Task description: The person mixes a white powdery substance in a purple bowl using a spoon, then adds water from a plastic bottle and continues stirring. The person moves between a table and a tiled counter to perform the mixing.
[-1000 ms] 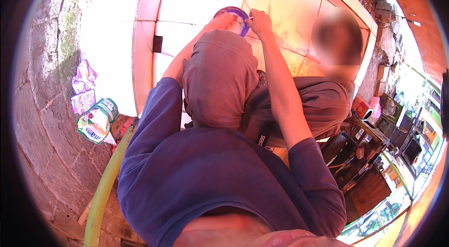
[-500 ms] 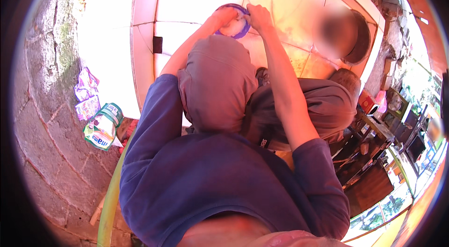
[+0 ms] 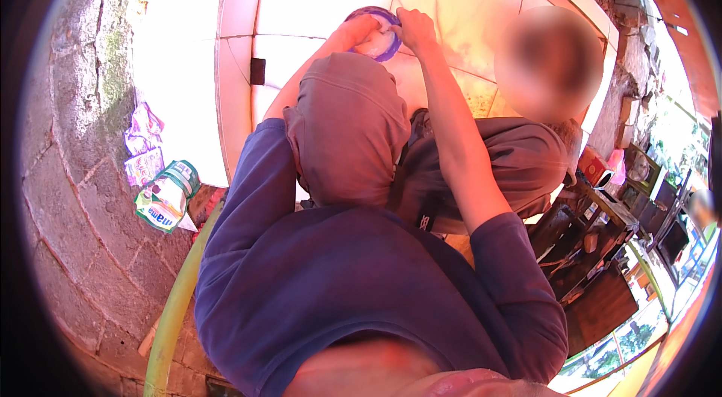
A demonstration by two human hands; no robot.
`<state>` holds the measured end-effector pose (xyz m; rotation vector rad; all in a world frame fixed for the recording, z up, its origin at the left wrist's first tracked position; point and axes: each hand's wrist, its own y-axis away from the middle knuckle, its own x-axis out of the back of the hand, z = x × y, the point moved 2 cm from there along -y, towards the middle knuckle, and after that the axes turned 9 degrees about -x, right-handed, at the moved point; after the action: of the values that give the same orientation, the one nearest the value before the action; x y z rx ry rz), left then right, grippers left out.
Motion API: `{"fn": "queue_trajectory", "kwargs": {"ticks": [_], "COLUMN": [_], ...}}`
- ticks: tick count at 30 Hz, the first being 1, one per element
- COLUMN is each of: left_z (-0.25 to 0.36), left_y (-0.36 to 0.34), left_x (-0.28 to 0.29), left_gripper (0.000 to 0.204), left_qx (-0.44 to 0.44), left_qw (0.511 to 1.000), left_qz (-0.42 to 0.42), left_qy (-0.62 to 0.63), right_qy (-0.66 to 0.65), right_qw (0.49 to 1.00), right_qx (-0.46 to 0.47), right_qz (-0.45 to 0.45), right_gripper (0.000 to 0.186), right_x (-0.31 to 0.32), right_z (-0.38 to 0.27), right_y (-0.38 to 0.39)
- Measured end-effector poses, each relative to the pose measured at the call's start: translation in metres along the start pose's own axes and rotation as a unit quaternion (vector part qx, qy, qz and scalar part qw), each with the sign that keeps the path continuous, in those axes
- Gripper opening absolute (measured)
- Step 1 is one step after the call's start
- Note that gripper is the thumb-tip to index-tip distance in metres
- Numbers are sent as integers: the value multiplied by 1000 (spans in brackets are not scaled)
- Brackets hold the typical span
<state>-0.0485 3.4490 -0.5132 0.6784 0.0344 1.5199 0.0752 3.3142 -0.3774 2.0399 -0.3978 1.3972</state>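
Observation:
A small round bowl with a blue-purple rim (image 3: 389, 56) rests on the pale tiles, beyond my knees. Whitish stuff (image 3: 380, 42) fills much of it; whether this is foam, cloth or liquid is too bright to make out. My left hand (image 3: 364, 26) reaches over the left side into the bowl, its fingers partly lost against the white. At the bowl's right edge is my right hand (image 3: 417, 27), with its fingers curled closed. Whether they grip the rim or a bit of the whitish stuff, I cannot tell.
A raised tiled ledge (image 3: 238, 59) runs along the left. Crumpled purple packets (image 3: 143, 143) and a green-and-white pouch (image 3: 167, 198) lie by the block wall. A yellow-green hose (image 3: 177, 314) curves at lower left. Wooden furniture (image 3: 602, 307) stands at right; a blurred round area covers the upper right.
The view has shifted slightly. Both hands stay at the bowl; my left hand has shifted a little inside it. The blurred area now covers the dark round tub seen before at right.

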Motion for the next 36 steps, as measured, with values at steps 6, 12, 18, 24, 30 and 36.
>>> {"fn": "queue_trajectory", "kwargs": {"ticks": [6, 12, 18, 24, 30, 36], "left_z": [97, 10, 49, 53, 55, 77], "left_y": [35, 2, 5, 23, 33, 88], "left_x": [20, -11, 12, 2, -5, 5], "left_gripper": [31, 33, 29, 29, 54, 29], "left_qx": [153, 55, 79, -130, -48, -71], "left_qw": [945, 983, 994, 948, 958, 952], "left_qz": [29, 16, -52, -38, 30, 252], "left_qy": [286, 172, 58, -288, -281, -158], "right_qy": [52, 25, 29, 45, 74, 20], "right_qw": [998, 996, 997, 997, 997, 970], "right_qx": [4, 48, 27, 29, -9, 153], "right_qz": [20, 65, 66, 47, 24, 187], "right_gripper": [36, 39, 40, 40, 36, 27], "right_x": [-3, -6, -6, -4, -4, 2], "right_z": [13, 2, 4, 4, 6, -57], "right_y": [0, 5, 6, 4, 3, 38]}}
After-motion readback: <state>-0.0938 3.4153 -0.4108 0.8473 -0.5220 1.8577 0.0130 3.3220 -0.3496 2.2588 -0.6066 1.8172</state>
